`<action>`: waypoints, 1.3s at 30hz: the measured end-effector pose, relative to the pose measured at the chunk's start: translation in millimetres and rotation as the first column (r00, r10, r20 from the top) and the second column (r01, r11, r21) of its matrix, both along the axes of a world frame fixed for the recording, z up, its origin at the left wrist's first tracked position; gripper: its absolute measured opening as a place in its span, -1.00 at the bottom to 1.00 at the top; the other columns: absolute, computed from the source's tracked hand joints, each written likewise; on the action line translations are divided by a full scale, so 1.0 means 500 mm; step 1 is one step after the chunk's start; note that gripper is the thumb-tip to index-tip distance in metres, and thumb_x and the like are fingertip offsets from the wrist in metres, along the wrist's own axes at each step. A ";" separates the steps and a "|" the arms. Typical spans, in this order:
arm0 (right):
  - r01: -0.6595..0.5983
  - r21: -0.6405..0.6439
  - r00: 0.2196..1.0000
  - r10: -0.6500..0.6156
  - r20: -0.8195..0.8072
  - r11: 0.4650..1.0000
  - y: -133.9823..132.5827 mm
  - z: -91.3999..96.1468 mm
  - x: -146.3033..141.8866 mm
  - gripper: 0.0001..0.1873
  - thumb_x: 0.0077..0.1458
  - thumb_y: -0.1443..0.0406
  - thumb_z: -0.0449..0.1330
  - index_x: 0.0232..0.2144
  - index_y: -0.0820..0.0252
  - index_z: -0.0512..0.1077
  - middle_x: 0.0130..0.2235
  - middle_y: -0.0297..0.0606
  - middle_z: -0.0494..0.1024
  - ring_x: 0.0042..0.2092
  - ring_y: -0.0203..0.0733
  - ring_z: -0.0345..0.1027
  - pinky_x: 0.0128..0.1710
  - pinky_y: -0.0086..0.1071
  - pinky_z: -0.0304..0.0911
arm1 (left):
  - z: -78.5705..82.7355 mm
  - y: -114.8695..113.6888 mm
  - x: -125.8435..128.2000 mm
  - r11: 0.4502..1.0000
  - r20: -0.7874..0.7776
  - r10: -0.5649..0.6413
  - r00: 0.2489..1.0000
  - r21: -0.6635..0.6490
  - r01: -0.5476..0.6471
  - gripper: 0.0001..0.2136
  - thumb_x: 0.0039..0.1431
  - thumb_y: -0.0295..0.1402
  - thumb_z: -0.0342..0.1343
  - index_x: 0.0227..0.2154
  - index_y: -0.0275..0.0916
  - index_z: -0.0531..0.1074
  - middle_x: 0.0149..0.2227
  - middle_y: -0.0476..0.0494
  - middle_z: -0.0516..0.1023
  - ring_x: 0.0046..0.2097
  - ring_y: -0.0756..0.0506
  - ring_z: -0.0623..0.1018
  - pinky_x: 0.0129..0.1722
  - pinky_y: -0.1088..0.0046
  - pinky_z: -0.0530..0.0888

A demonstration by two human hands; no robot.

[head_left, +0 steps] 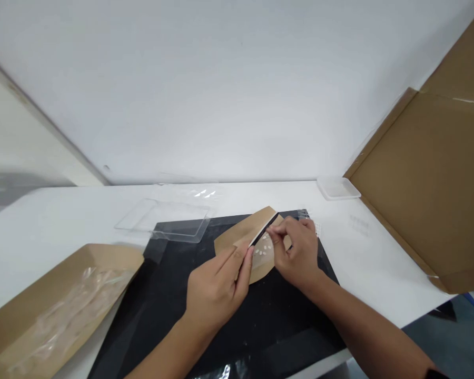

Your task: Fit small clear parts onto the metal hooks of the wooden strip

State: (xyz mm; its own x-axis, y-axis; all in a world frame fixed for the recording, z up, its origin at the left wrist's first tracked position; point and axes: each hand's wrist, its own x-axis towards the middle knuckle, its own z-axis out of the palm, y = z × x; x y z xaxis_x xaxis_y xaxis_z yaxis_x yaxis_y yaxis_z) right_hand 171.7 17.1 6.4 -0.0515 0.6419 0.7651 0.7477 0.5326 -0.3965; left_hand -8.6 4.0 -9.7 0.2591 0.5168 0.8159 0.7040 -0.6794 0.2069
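Closest in, over the middle of the black mat [256, 337], the left hand [217, 289] and right hand [296, 252] meet on a folded piece of brown paper [237, 237], which has a clear window [263, 253] flecked with white. The left hand is closed on the paper's near side, its thumb pressed against the face and its fingers curled out of sight. The right hand's thumb and forefinger pinch at a thin black strip [265, 229] lying across the paper, with the other fingers loosely curled; exactly which layer they hold is hard to tell. Holding the paper steady with one hand while pinching close to the strip seems the surest way to keep the strip straight and the paper uncreased. Beside the mat's left edge lies a brown paper sleeve [59, 310] with crumpled clear plastic in it. A clear plastic tray [161, 221] sits against the mat's far edge. Farther right of the mat are a small white tray [337, 188] and a large brown cardboard sheet [414, 179].
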 end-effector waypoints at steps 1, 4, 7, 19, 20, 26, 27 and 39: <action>-0.028 -0.004 1.000 0.028 0.013 1.000 -0.001 0.000 0.000 -0.79 0.36 0.34 0.20 -0.37 0.10 0.36 -0.43 -0.43 0.60 -0.43 -0.28 0.43 -0.16 -0.20 0.11 | 0.000 0.000 0.000 1.000 0.005 -0.003 1.000 0.001 0.003 -0.85 0.41 -0.51 0.17 -0.03 -0.29 0.58 -0.29 -0.10 0.70 -0.34 -0.05 0.67 -0.29 0.46 0.51; -0.029 0.017 1.000 0.029 0.013 0.999 0.000 -0.001 0.002 -0.80 0.35 0.36 0.20 -0.37 0.10 0.37 -0.42 -0.43 0.62 -0.42 -0.28 0.46 -0.15 -0.21 0.12 | -0.001 0.001 0.000 1.000 0.001 -0.009 1.000 -0.008 0.009 -0.86 0.42 -0.51 0.16 -0.05 -0.29 0.58 -0.28 -0.11 0.71 -0.33 -0.05 0.67 -0.28 0.46 0.52; 0.024 0.030 0.999 -0.022 -0.038 0.999 0.002 -0.001 0.004 -0.81 0.36 0.34 0.21 -0.35 0.10 0.37 -0.43 -0.42 0.60 -0.41 -0.27 0.48 -0.15 -0.21 0.14 | -0.002 0.001 0.001 1.000 -0.011 0.002 1.000 -0.014 -0.002 -0.87 0.43 -0.48 0.16 -0.07 -0.28 0.58 -0.33 -0.08 0.69 -0.39 -0.04 0.65 -0.36 0.45 0.49; -0.010 0.023 0.999 0.010 -0.034 1.000 0.003 -0.011 -0.005 -0.82 0.36 0.35 0.20 -0.35 0.11 0.37 -0.43 -0.41 0.59 -0.43 -0.27 0.45 -0.17 -0.21 0.13 | -0.002 0.002 0.002 1.000 -0.005 0.002 1.000 -0.009 -0.002 -0.86 0.42 -0.50 0.17 -0.06 -0.31 0.60 -0.31 -0.10 0.70 -0.37 -0.03 0.65 -0.34 0.48 0.49; -0.029 0.015 0.999 0.029 -0.018 0.999 0.003 -0.011 -0.004 -0.81 0.36 0.34 0.19 -0.36 0.11 0.37 -0.44 -0.42 0.58 -0.43 -0.27 0.45 -0.17 -0.21 0.13 | -0.003 0.003 0.002 1.000 0.003 -0.003 1.000 -0.006 0.003 -0.86 0.42 -0.50 0.17 -0.05 -0.32 0.60 -0.29 -0.12 0.71 -0.35 -0.03 0.67 -0.31 0.48 0.50; 0.010 0.013 0.999 -0.010 -0.042 1.000 0.004 -0.008 0.002 -0.83 0.36 0.35 0.19 -0.34 0.10 0.36 -0.43 -0.42 0.56 -0.43 -0.27 0.43 -0.16 -0.20 0.13 | -0.004 0.002 0.001 1.000 -0.009 0.008 1.000 -0.009 -0.008 -0.84 0.40 -0.50 0.20 -0.03 -0.31 0.59 -0.35 -0.06 0.68 -0.42 -0.02 0.62 -0.36 0.46 0.48; -0.015 0.003 0.999 0.015 -0.036 1.000 0.004 -0.008 0.003 -0.82 0.36 0.35 0.19 -0.35 0.10 0.35 -0.43 -0.42 0.56 -0.43 -0.27 0.43 -0.17 -0.21 0.14 | -0.004 0.003 0.001 1.000 -0.007 0.001 1.000 -0.008 -0.001 -0.85 0.40 -0.50 0.20 -0.04 -0.31 0.59 -0.34 -0.06 0.68 -0.41 -0.02 0.62 -0.35 0.46 0.48; -0.092 -0.042 0.996 0.092 -0.011 0.995 0.014 -0.018 0.010 -0.80 0.35 0.32 0.18 -0.37 0.10 0.34 -0.41 -0.39 0.59 -0.41 -0.25 0.43 -0.19 -0.22 0.14 | 0.001 0.008 -0.002 0.999 0.016 -0.039 0.999 0.039 0.038 -0.90 0.40 -0.53 0.19 -0.11 -0.33 0.58 -0.27 -0.10 0.72 -0.32 -0.05 0.69 -0.26 0.47 0.53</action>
State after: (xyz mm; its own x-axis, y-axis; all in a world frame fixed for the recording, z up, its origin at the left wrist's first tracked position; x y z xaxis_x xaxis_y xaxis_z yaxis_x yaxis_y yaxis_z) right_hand 176.6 24.2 -2.7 -0.1046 0.6669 0.7378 0.6927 0.5812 -0.4272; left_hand -9.6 7.8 -9.2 0.2638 0.4748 0.8396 0.6739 -0.7135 0.1918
